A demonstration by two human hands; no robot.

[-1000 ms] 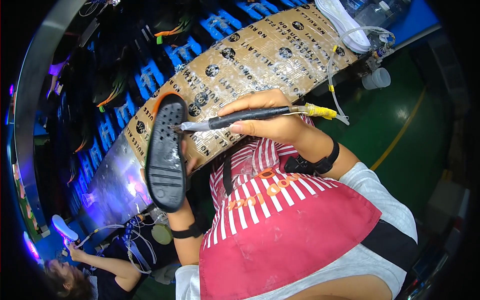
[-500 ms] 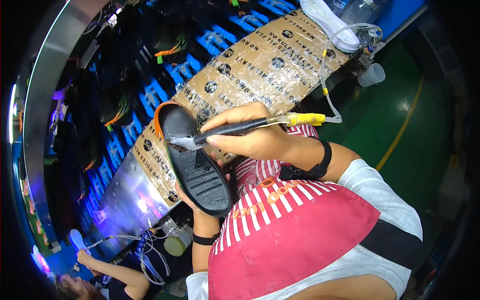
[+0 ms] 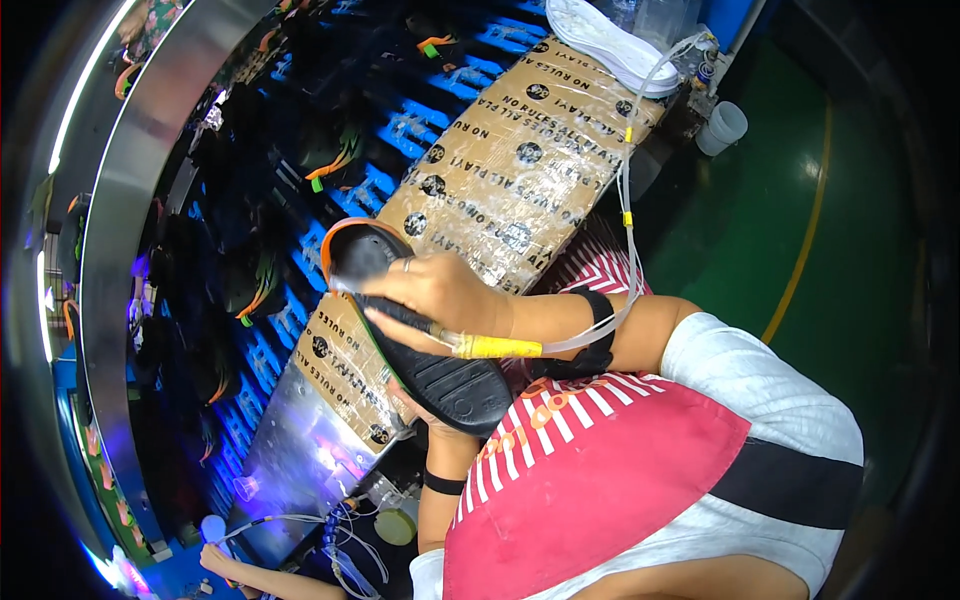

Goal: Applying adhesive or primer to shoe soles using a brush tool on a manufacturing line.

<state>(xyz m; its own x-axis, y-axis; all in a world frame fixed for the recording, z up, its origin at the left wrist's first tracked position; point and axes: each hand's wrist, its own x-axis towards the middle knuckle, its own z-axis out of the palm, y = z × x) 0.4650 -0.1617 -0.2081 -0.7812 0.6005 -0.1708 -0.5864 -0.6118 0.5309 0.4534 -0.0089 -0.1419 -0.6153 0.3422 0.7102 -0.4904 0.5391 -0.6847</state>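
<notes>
A black shoe sole (image 3: 450,380) with an orange rim at its far end is held tilted over the near edge of the cardboard. My left hand (image 3: 418,408) grips it from below, its fingers mostly hidden behind the sole. In my right hand (image 3: 450,295) is a brush (image 3: 398,312) with a black handle, yellow tape (image 3: 500,347) at its rear and a clear hose leading off. Its pale, blurred bristles touch the inner face of the sole beside the orange-rimmed end.
Taped brown cardboard (image 3: 480,190) covers the bench, with a white sole (image 3: 620,50) at its far right. Beyond run blue slats (image 3: 410,125) carrying dark shoe parts. A white cup (image 3: 722,128) hangs at right. Lower left, another person's hand (image 3: 215,562) holds a bluish piece.
My right hand has turned and come across the sole, bringing the brush to the rim on its left side. The sole appears a little further right and lower in view, still in my left hand.
</notes>
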